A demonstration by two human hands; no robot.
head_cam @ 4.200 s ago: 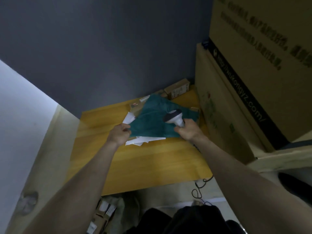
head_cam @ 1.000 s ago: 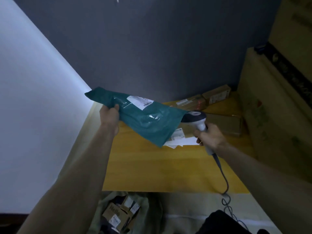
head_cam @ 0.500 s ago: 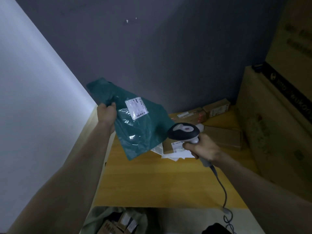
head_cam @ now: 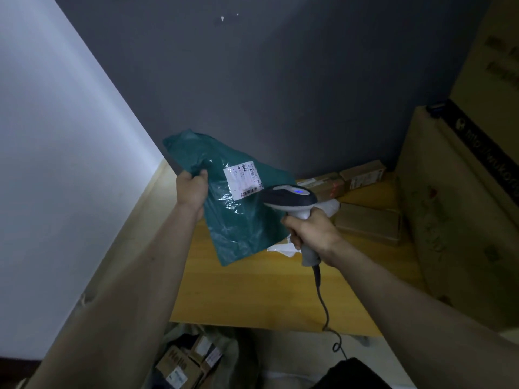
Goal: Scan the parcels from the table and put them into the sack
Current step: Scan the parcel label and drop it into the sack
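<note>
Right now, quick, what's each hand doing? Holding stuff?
Left hand: closed, gripping the green parcel bag by its top edge, held up above the table.
Right hand: closed around the scanner handle, aimed at the bag's label.

Both arms reach forward, left hand [head_cam: 192, 189] raised, right hand [head_cam: 310, 230] seemingly fisted, fingers curled.

Both forearms [head_cam: 134, 276] are bare, sleeveless to the frame's edge; dark clothing [head_cam: 351, 374] below.
</note>
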